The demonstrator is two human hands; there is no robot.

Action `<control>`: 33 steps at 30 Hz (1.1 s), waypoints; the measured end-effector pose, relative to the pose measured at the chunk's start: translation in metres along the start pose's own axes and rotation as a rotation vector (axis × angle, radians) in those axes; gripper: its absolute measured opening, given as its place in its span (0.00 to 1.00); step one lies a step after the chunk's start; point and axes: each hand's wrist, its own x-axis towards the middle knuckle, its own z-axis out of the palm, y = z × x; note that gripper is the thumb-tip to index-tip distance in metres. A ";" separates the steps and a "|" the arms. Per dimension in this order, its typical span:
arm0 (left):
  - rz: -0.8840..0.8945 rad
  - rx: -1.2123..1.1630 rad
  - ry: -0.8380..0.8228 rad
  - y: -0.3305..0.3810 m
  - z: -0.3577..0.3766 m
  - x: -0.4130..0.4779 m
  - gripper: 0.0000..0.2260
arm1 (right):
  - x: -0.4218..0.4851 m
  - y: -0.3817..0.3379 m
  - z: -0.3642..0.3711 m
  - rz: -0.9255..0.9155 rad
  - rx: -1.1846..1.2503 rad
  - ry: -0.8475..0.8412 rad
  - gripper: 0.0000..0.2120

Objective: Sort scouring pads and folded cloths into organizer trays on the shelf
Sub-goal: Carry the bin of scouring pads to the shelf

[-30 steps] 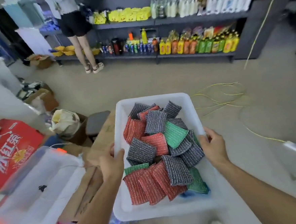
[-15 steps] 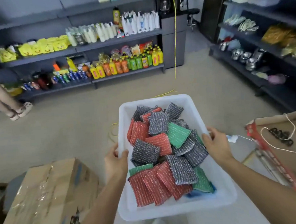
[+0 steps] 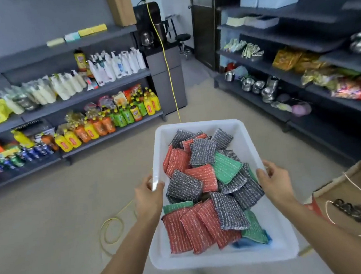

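Carrying a tray [image 3: 198, 125] between both hands, clear of the floor, long sides running straight away. Gripping its left rim with the left hand [image 3: 148, 198], thumb hooked over the edge, fingers tucked underneath and out of sight. Gripping the right rim with the right hand [image 3: 274, 182], thumb on the inner lip, fingertips curled round the outside. Both grips about midway along the sides. Piled inside, between the two hands and on toward both ends: pads [image 3: 206, 188] in red, grey and green, loosely overlapping. Under them, in the near corner on the right hand's side: a blue piece [image 3: 242, 243], mostly covered. Beyond the left hand, bottle shelves [image 3: 116, 82]. Beyond the right hand, bowl shelves [image 3: 236, 90]. Outside the left forearm, a yellow cord [image 3: 111, 219] looped on the floor. Just outside the right forearm, an open box [image 3: 339, 192] with string and something dark in it.
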 end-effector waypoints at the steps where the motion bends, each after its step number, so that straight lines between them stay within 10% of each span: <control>1: 0.010 0.004 -0.026 0.012 0.013 0.024 0.18 | 0.022 -0.006 0.003 0.022 -0.003 0.022 0.16; 33: 0.313 -0.024 -0.431 0.441 0.592 0.638 0.15 | 0.828 -0.065 -0.041 0.130 -0.039 0.429 0.10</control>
